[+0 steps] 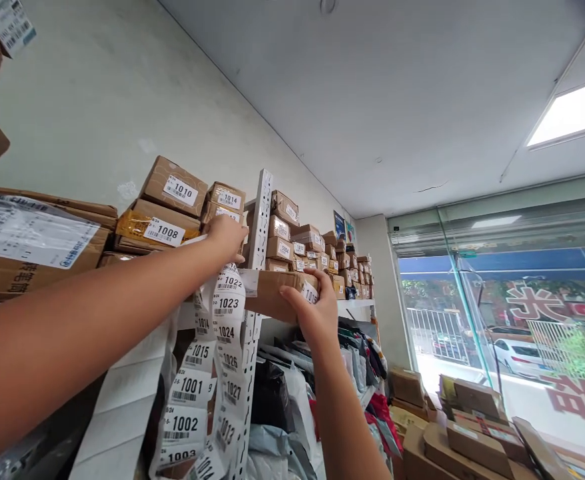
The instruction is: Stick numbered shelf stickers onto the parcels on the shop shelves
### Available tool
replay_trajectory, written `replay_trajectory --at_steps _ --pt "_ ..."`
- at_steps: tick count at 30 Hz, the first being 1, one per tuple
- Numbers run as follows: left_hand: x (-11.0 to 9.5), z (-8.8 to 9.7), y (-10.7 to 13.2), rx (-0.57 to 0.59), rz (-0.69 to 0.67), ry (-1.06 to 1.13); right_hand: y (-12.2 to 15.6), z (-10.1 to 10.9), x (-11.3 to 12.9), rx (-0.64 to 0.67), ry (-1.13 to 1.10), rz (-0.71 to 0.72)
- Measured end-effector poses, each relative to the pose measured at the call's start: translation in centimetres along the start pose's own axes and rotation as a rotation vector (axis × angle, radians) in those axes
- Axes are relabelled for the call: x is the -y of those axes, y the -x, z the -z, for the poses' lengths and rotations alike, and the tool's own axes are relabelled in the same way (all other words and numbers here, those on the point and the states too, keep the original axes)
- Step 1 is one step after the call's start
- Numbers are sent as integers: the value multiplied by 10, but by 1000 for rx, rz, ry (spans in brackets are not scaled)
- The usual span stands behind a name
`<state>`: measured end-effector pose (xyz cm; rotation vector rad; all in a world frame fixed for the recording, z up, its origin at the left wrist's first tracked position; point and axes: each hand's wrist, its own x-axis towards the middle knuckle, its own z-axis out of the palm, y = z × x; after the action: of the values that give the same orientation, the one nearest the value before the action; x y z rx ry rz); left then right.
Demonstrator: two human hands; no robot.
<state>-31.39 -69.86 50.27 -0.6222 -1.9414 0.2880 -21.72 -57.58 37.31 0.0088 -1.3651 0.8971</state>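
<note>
My right hand (320, 310) grips a small brown cardboard box (272, 293) by its right end, with the thumb on the near side. A white label (310, 292) reading 1015 is on that end. My left hand (226, 237) reaches to the shelf front, fingers curled, beside a box (226, 193) labelled 1014. Long strips of numbered barcode labels (228, 333) hang from my left hand; its grip is partly hidden. Left of that hand, a box (180, 183) marked 1010 sits on a box (162, 227) marked 1008.
A white perforated shelf post (261, 227) stands between two bays. More labelled boxes (285, 230) are stacked beyond it. Bagged parcels (282, 393) fill the shelf below. Cardboard boxes (462, 427) pile up at lower right, by the glass front (472, 333). A large box (37, 240) is at left.
</note>
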Motion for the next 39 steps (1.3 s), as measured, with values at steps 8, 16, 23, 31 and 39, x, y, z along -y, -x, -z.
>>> replay_trajectory --at_steps 8,16,23,31,39 --pt "-4 -4 -4 38 -48 -89 91 35 -56 -205 89 503" --pt "-3 -2 -1 48 -52 -107 127 17 -69 -547 -27 577" --pt "-3 -1 0 38 -48 -63 123 23 -62 -467 -60 601" --pt "-2 -2 -2 30 -47 -36 113 39 -69 -376 27 702" --pt "-5 2 -1 72 -45 -80 96 30 -82 -359 92 596"
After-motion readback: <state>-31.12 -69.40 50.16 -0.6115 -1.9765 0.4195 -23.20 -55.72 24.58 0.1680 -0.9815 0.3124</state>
